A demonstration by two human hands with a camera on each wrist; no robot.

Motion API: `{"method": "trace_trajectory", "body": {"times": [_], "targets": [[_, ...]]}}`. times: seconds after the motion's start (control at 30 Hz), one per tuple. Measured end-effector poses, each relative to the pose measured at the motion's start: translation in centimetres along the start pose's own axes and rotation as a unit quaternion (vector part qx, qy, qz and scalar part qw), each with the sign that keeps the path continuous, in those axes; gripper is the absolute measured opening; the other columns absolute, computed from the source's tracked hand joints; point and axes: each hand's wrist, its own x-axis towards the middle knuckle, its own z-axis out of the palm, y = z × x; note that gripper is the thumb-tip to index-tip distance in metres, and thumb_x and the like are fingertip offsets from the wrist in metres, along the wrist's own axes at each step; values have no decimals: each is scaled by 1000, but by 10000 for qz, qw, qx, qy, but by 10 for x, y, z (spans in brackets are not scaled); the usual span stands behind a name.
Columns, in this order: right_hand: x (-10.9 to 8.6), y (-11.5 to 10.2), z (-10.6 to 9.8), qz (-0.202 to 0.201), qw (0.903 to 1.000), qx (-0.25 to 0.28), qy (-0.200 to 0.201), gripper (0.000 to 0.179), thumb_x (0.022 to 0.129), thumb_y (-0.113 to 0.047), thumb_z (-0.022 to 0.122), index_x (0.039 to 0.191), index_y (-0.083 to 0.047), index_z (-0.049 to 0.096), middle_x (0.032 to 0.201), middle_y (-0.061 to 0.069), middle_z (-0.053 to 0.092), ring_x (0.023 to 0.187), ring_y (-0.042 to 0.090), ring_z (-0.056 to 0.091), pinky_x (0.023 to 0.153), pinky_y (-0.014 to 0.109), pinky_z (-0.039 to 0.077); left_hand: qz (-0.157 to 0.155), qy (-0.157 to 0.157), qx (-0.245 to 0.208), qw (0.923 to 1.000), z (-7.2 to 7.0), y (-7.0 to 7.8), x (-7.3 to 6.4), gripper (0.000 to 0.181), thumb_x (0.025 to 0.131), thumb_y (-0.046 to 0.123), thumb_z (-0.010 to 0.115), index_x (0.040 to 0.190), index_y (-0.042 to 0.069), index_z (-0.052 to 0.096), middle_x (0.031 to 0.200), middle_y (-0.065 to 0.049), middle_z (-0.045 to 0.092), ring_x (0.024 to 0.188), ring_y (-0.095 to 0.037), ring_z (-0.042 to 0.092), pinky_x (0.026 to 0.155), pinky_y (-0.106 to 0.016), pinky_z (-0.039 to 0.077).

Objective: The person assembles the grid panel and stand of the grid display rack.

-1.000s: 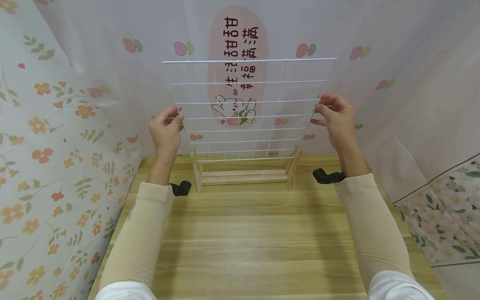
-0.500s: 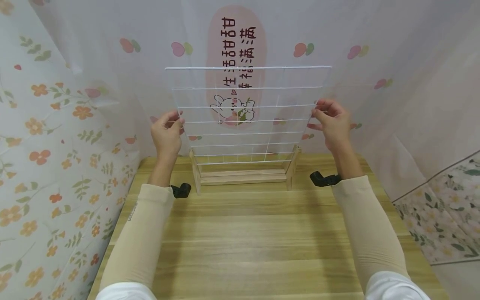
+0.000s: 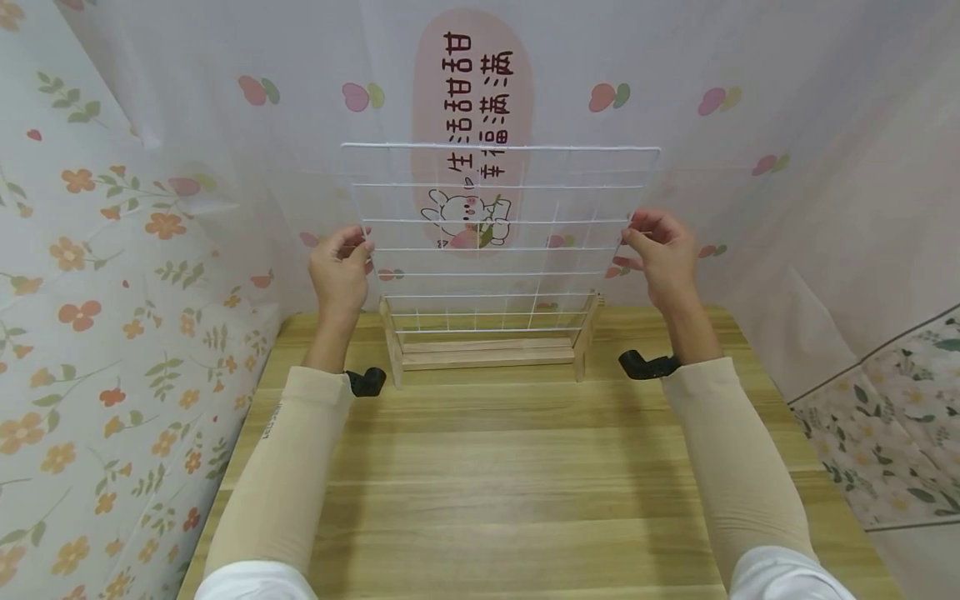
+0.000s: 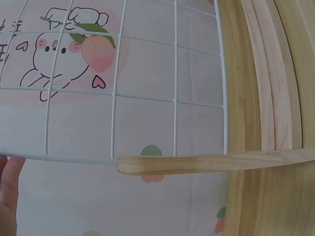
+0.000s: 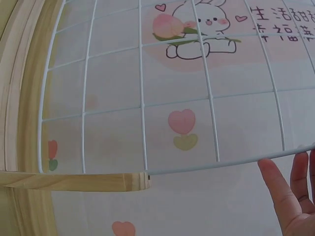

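In the head view, a white wire grid panel [image 3: 555, 148] stands upright with its lower part between the side posts of a small wooden stand [image 3: 487, 357]. My left hand [image 3: 340, 271] pinches the panel's left edge wire at mid-height. On the opposite edge, my right hand [image 3: 666, 254] holds the wire between thumb and fingers. The left wrist view shows one wooden post [image 4: 197, 163] in line with the panel's side wire. The other post [image 5: 93, 181] meets the opposite side wire in the right wrist view. The panel's bottom wire hangs above the stand's crossbars.
The stand rests near the back of a wood-grain table [image 3: 480, 483]. Behind it hangs a white curtain [image 3: 300, 150] with printed hearts, a rabbit and writing. Floral cloth [image 3: 97, 333] hangs along the left side. Black wrist devices [image 3: 651, 365] project inward from both wrists.
The grid panel has come down a little between the posts, and its top wire is lower in the head view. Both hands have moved down with it and slightly inward, still holding the edges.
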Motion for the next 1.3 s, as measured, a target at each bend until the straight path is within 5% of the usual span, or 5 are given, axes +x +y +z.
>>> {"method": "trace_trajectory", "body": {"times": [0.4, 0.63, 0.9, 1.3], "targets": [[0, 8, 0, 61, 9995, 293, 43, 13, 86, 2, 70, 97, -3, 65, 89, 7, 58, 81, 18, 61, 62, 36, 59, 25, -157, 136, 9998, -1, -6, -2, 17, 90, 2, 66, 105, -4, 69, 102, -13, 70, 80, -5, 61, 72, -22, 57], [-2, 16, -1, 21, 10000, 93, -20, 25, 87, 2, 68, 109, 10, 58, 90, 7, 58, 83, 17, 59, 64, 37, 59, -47, -176, 186, 9997, -2, -16, -5, 16, 90, 0, 66, 105, -4, 69, 102, -19, 68, 76, -7, 58, 66, -17, 55], [-4, 25, -2, 158, 9998, 112, 36, 12, 88, 3, 66, 98, -3, 64, 91, 5, 59, 84, 17, 60, 66, 34, 60, -24, -235, 232, 9995, -1, -25, -11, 14, 90, 0, 65, 103, -4, 68, 100, -15, 68, 77, -8, 58, 67, -18, 55], [-9, 40, -3, 247, 9997, -60, 70, 12, 88, -1, 68, 100, -2, 63, 86, 3, 61, 73, 18, 63, 69, 35, 59, -8, -261, 267, 9993, 0, -37, -17, 10, 90, -4, 62, 99, -6, 66, 100, -16, 70, 77, -18, 61, 61, -14, 50]]}}
